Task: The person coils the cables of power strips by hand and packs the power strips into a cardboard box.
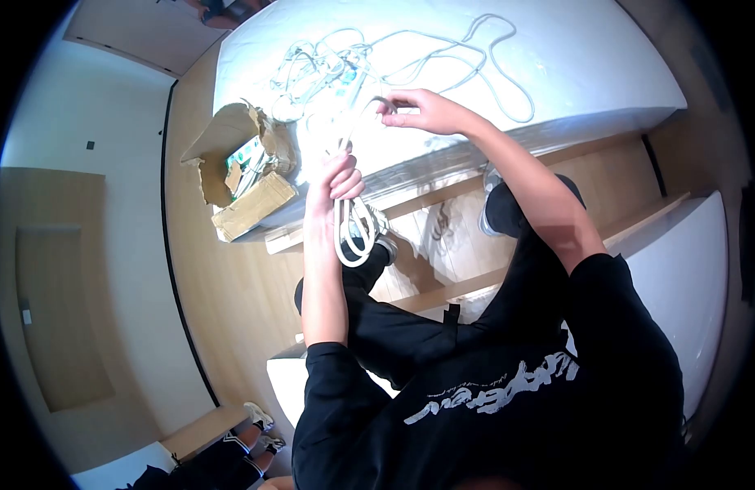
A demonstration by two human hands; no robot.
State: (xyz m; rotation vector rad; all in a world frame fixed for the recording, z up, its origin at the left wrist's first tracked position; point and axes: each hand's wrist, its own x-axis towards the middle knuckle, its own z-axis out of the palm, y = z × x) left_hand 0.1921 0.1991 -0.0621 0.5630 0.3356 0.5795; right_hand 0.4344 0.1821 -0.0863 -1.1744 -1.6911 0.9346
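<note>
Spreading white and glossy under strong light, the tabletop [573, 49] stands above a pale, wood-look floor [238, 302]. Thin, tangled cables [320, 69] sprawl over its far side, and a torn, open cardboard box [257, 214] sits at its left end. Smooth, thicker white cable [339, 237] hangs in narrow loops below the left hand [342, 175], whose fingers curl closed around it. The right hand [418, 110] reaches over the near edge, fingers bent; glare hides whether they pinch anything.

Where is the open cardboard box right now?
In the head view, the cardboard box sits at the near left corner of the white table, just left of the person's left hand.
</note>
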